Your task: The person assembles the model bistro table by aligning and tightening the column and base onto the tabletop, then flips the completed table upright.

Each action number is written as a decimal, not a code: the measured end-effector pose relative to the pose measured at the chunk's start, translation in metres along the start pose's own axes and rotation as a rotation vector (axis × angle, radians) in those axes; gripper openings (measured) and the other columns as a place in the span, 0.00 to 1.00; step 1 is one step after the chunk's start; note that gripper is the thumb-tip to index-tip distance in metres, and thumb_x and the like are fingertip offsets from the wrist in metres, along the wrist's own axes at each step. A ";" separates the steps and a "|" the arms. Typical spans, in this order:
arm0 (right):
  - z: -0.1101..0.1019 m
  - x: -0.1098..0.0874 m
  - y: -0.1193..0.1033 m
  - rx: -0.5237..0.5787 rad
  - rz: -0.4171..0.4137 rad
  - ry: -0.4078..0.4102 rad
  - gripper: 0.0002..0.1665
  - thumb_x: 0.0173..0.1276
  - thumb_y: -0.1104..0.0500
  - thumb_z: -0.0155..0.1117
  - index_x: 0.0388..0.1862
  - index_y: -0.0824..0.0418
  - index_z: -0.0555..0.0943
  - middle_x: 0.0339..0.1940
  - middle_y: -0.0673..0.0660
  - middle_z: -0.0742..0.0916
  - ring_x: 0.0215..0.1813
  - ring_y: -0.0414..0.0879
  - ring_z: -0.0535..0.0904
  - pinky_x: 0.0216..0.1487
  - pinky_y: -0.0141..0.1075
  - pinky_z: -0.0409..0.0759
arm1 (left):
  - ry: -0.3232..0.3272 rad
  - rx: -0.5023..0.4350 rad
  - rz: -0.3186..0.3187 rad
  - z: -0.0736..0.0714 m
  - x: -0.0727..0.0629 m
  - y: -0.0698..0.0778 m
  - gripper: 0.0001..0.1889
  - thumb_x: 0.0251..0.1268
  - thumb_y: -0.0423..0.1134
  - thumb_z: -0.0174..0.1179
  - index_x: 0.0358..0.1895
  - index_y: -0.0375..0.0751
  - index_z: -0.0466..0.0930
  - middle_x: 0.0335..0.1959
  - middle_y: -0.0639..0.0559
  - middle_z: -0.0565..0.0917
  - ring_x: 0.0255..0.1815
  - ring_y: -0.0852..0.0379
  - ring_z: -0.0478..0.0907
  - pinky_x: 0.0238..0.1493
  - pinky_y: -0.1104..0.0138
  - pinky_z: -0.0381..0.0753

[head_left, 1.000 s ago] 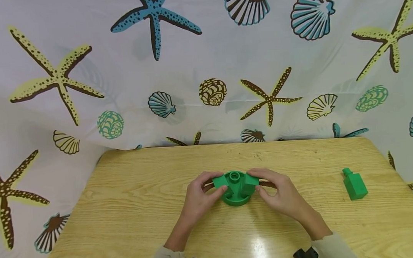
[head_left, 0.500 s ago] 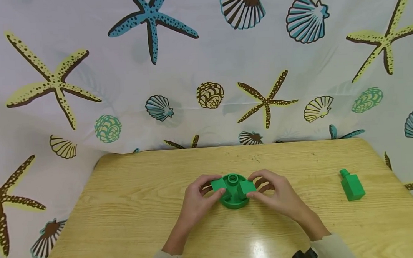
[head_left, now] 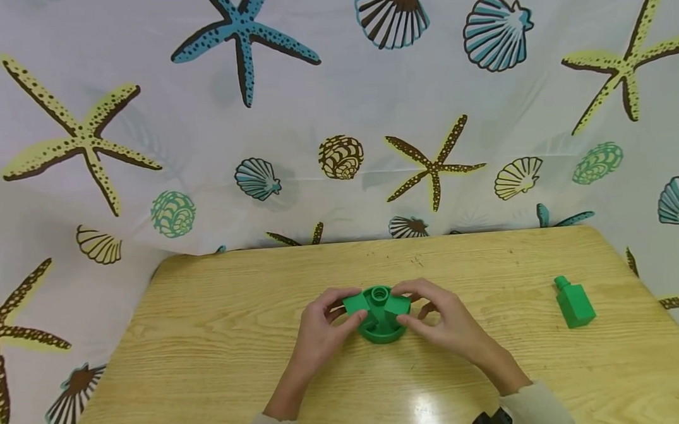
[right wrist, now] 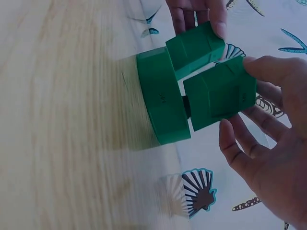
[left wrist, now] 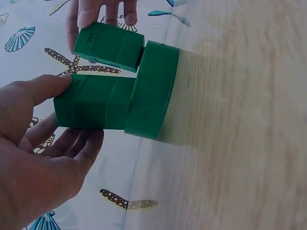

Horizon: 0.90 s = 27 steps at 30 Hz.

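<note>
On the table stands a green round base [head_left: 381, 336] with raised sides and a threaded round socket [head_left: 380, 294] at its back. My left hand [head_left: 317, 333] pinches a green block [left wrist: 93, 101] between thumb and fingers; this block sits flush against the base. With the thumb and fingertips of my right hand [head_left: 443, 318] I hold a second green block [right wrist: 220, 93] over the base's right side. It leans slightly, and a narrow gap with a dark neck shows between it and the base in the right wrist view. Small numbers mark the pieces.
A third green block [head_left: 575, 306] with a threaded neck lies on its side at the right of the wooden table [head_left: 220, 344]. Behind the table hangs a white cloth [head_left: 290, 125] printed with starfish and shells.
My right hand has moved left with its block, bringing it from the base's right rim further in over the base. The left hand keeps its grip on the other block.
</note>
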State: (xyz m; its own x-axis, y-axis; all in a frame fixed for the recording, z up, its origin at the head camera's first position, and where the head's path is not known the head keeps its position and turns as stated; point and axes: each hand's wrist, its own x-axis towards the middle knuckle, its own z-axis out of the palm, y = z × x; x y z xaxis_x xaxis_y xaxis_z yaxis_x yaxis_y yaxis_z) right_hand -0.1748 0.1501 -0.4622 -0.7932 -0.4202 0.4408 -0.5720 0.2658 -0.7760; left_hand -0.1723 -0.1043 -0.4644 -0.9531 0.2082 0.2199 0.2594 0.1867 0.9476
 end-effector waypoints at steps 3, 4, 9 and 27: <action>0.005 0.002 0.000 -0.048 -0.028 -0.008 0.22 0.68 0.61 0.74 0.61 0.57 0.84 0.60 0.52 0.85 0.49 0.46 0.81 0.37 0.39 0.83 | 0.002 0.002 -0.005 -0.001 0.000 0.000 0.20 0.66 0.31 0.71 0.60 0.33 0.82 0.56 0.44 0.82 0.60 0.46 0.80 0.62 0.60 0.80; 0.006 0.002 0.000 -0.058 -0.034 -0.009 0.22 0.67 0.61 0.75 0.60 0.57 0.84 0.60 0.52 0.85 0.48 0.45 0.80 0.37 0.39 0.82 | 0.002 0.002 -0.007 -0.001 -0.001 0.000 0.20 0.66 0.31 0.71 0.60 0.33 0.82 0.56 0.44 0.82 0.60 0.46 0.80 0.62 0.60 0.80; 0.006 0.004 0.000 -0.059 -0.034 -0.015 0.24 0.65 0.60 0.76 0.60 0.58 0.84 0.59 0.51 0.85 0.51 0.45 0.81 0.41 0.44 0.85 | 0.008 0.004 -0.004 -0.002 -0.002 0.001 0.20 0.66 0.31 0.71 0.60 0.33 0.82 0.56 0.45 0.82 0.60 0.46 0.80 0.62 0.60 0.80; 0.011 0.007 0.006 -0.146 0.039 0.072 0.25 0.67 0.59 0.76 0.63 0.52 0.82 0.50 0.48 0.82 0.48 0.43 0.82 0.50 0.51 0.85 | -0.009 -0.018 -0.013 -0.002 0.000 -0.001 0.20 0.66 0.30 0.70 0.60 0.31 0.81 0.57 0.43 0.81 0.62 0.43 0.79 0.63 0.61 0.79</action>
State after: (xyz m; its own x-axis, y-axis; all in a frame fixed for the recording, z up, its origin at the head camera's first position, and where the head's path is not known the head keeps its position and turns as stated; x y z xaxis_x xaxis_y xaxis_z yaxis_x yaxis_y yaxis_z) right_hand -0.1811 0.1390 -0.4687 -0.8250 -0.3458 0.4470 -0.5610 0.4058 -0.7215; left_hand -0.1731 -0.1058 -0.4645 -0.9548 0.2148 0.2055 0.2442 0.1723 0.9543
